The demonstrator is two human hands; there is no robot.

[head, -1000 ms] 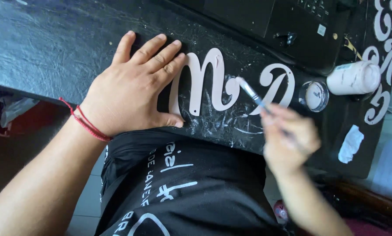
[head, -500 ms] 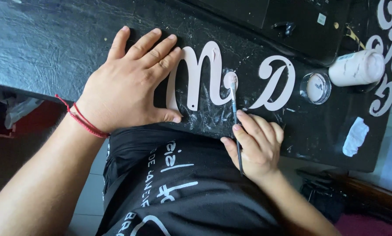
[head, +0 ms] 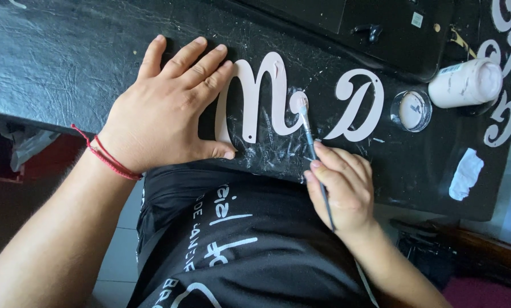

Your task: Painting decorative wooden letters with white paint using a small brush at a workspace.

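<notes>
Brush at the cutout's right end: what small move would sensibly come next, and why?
Probably a short stroke dragging the brush along the cutout. Its bristles sit on a wet pink blob at the cutout's right curl, not spread out yet. The left hand lies flat, pinning the cutout's left side, and the right hand grips the handle like a pen, so nothing else looks needed first.

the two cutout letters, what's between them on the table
In the head view, the brush tip lies between the curly letter and the looped letter; otherwise only bare black table.
</notes>
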